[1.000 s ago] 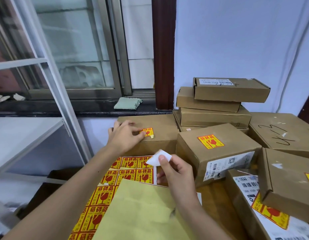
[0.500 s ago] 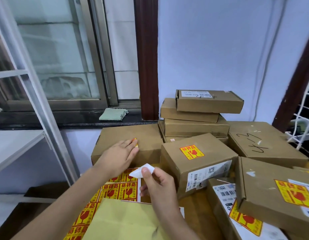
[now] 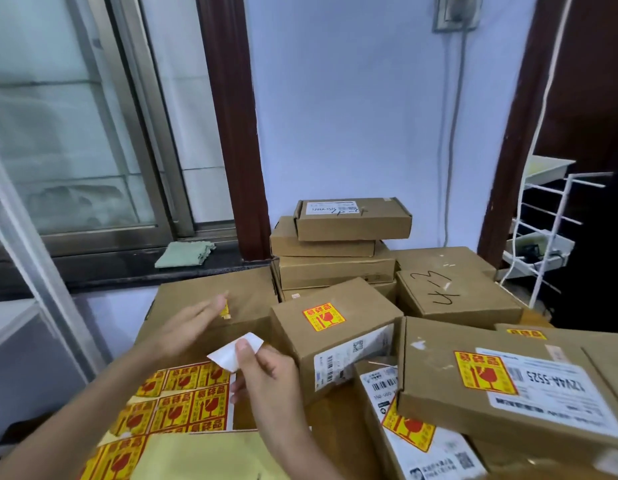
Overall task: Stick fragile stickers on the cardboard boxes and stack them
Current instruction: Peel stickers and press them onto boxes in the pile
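My left grip (image 3: 188,325) lies flat and wide, fingertips on a yellow sticker (image 3: 225,310) atop the box (image 3: 210,306) beneath it. My right grip (image 3: 266,375) pinches white backing paper (image 3: 231,351); the sticker sheet (image 3: 182,400) lies just below.

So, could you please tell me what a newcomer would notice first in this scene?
Probably the bright yellow-and-red fragile stickers: a sheet of them at lower left, and one on the box in the middle. Next, the left hand lying flat on a large box beside a crumpled sticker, while the right hand pinches a white backing scrap.
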